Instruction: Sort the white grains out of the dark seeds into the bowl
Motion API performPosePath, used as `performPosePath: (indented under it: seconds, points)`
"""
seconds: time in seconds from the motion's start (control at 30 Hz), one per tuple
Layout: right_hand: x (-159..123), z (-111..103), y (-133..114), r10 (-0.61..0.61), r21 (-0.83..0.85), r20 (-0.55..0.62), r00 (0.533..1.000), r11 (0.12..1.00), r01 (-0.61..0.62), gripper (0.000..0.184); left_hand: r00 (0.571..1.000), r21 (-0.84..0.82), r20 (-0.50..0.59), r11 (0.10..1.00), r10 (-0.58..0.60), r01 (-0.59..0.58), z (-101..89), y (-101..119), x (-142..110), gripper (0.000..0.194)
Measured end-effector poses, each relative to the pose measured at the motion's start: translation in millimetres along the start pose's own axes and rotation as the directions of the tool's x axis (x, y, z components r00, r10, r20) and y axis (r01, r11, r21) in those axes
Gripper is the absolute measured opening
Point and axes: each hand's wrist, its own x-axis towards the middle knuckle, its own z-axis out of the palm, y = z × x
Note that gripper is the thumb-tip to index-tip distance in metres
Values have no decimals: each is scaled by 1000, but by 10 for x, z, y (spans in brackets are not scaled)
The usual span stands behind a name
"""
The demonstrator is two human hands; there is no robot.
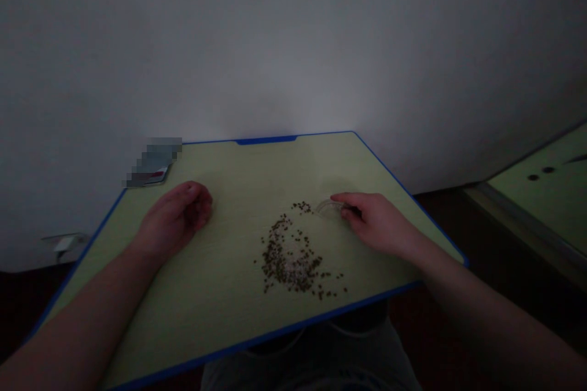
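Note:
My right hand (373, 220) pinches a clear plastic protractor (328, 205), its curved edge turned toward a few dark grains at the top of a loose pile. The pile holds small dark brown grains (270, 255) mixed with pale, rice-like grains (298, 259), spread over the middle and front of the table. Left of the pile, my left hand (177, 217) rests on its side on the tabletop. Its fingers are loosely curled in, and nothing shows in them.
The light wooden table (220, 299) has a blue edge and stands against a pale wall (275, 43). A blurred-out flat object (156, 162) lies at its back left corner. A white plug (66, 244) is on the left wall, and a light panel (545, 195) stands to the right.

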Motion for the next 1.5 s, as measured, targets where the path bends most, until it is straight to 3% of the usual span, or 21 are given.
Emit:
performPosePath:
  seconds: [0.6,0.8,1.0,1.5]
  points:
    - [-29,43,-46,20,20,-15,1000,1000,-20,37,1000,6,18,1000,6,-6,4,1,-7,23]
    - [10,31,29,86,-36,-66,994,995,-89,36,1000,19,13,1000,-1,1,7,10,-13,22]
    - [16,22,-39,-3,-2,-38,999,1000,3,36,1000,9,3,1000,-9,9,5,12,-20,21]
    - [42,61,-102,-23,22,15,1000,1000,22,37,1000,7,31,1000,2,-3,10,22,-15,23]
